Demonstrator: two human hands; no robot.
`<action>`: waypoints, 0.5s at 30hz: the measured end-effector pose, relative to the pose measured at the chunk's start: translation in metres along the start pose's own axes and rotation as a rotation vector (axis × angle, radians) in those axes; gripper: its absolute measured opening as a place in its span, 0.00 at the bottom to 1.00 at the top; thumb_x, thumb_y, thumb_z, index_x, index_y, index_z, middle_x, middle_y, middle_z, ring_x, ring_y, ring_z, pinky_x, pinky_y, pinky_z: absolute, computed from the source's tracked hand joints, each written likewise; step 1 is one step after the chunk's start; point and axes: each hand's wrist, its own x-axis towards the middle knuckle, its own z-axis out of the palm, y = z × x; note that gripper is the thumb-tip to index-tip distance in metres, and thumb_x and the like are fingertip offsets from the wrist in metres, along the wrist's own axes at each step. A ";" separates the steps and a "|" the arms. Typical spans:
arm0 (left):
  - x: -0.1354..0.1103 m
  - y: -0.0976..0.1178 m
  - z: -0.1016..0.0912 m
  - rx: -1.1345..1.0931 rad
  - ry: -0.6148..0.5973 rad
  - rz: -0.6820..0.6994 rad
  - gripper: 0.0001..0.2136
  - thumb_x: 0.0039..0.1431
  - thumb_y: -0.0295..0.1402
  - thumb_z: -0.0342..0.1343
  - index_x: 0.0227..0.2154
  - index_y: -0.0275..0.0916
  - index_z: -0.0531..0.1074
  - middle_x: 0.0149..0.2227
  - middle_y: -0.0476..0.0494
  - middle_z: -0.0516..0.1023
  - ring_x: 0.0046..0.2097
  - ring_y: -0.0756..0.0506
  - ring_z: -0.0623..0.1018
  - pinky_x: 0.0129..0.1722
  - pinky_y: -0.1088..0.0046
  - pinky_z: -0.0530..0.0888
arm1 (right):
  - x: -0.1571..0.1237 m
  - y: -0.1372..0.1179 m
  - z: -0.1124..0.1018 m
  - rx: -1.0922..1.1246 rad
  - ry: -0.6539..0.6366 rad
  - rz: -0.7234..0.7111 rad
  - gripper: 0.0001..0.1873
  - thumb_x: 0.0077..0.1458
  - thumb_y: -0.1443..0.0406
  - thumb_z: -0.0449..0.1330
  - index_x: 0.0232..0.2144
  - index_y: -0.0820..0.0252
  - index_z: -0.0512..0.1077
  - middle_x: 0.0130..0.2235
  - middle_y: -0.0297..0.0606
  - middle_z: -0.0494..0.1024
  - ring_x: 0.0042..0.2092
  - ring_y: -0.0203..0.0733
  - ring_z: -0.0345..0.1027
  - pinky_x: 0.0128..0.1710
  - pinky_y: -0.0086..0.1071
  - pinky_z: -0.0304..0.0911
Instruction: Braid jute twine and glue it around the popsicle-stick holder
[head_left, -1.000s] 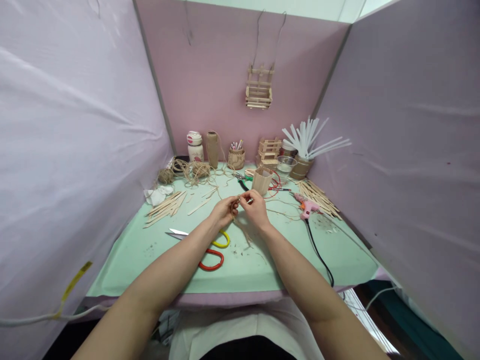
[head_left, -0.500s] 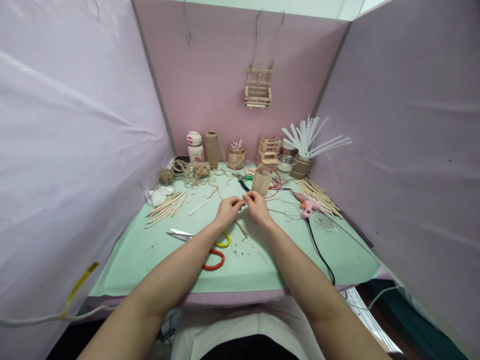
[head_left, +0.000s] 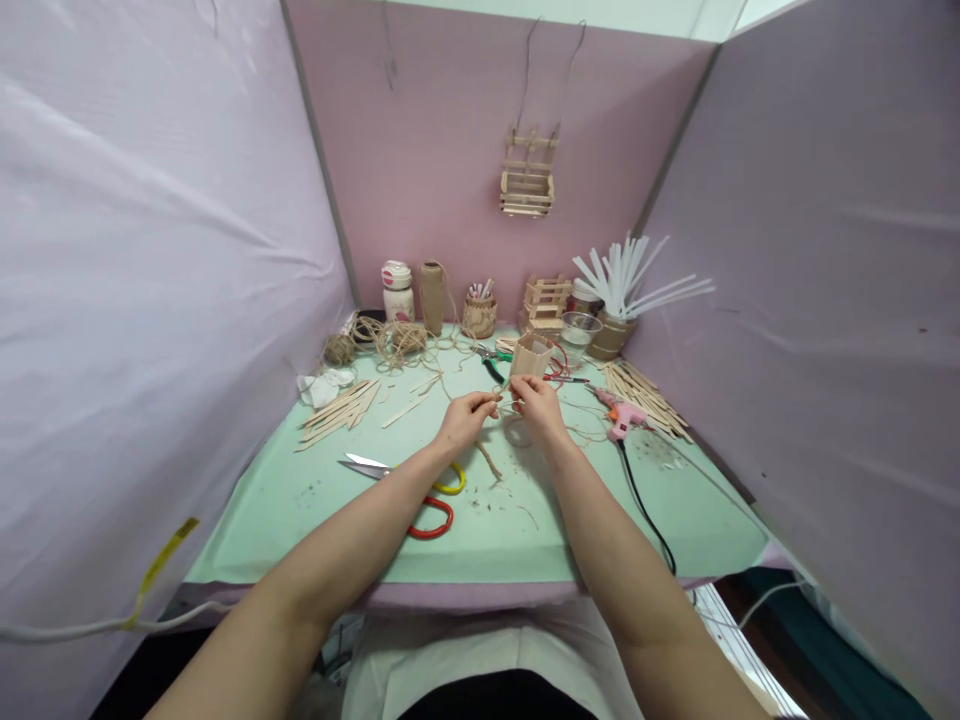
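Both hands meet over the middle of the table, a small gap between them. My left hand (head_left: 466,418) is closed in a pinch on thin twine. My right hand (head_left: 537,402), also pinching, holds twine (head_left: 505,404) that spans to the left fingers. Just behind the right hand stands a small cup of wooden craft sticks (head_left: 531,354), open at the top. Below the hands lies a short piece of thicker brown cord (head_left: 489,460). Scissors (head_left: 431,518) with one red and one yellow handle lie partly beneath my left forearm.
Craft sticks lie in piles at left (head_left: 341,412) and right (head_left: 646,398). A pink glue gun (head_left: 624,416) rests at right, its black cord running to the front edge. Behind are pliers (head_left: 492,366), tangled twine (head_left: 390,340), a bottle (head_left: 398,292) and a pot of white glue sticks (head_left: 611,335).
My hands have moved apart, the right one going rightward, and twine now shows between them. The whole view has shifted slightly.
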 end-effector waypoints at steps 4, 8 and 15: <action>0.001 0.001 0.001 -0.059 -0.004 -0.010 0.09 0.50 0.35 0.55 0.29 0.37 0.76 0.25 0.47 0.75 0.34 0.46 0.73 0.40 0.71 0.68 | -0.002 -0.005 0.001 0.038 -0.036 0.008 0.15 0.39 0.55 0.64 0.23 0.59 0.68 0.21 0.28 0.65 0.23 0.29 0.56 0.22 0.25 0.53; 0.000 0.003 -0.001 -0.081 0.029 -0.014 0.12 0.50 0.41 0.55 0.28 0.37 0.76 0.23 0.48 0.73 0.31 0.48 0.71 0.37 0.72 0.67 | -0.004 -0.006 0.003 0.019 -0.126 -0.011 0.19 0.42 0.49 0.62 0.20 0.59 0.67 0.20 0.29 0.66 0.21 0.30 0.55 0.21 0.26 0.52; 0.001 0.000 -0.004 -0.096 0.046 0.047 0.09 0.50 0.36 0.55 0.30 0.37 0.76 0.22 0.50 0.72 0.28 0.50 0.70 0.34 0.74 0.67 | -0.009 -0.005 0.003 -0.116 -0.199 0.107 0.24 0.45 0.44 0.58 0.25 0.60 0.71 0.25 0.35 0.72 0.26 0.34 0.62 0.21 0.25 0.54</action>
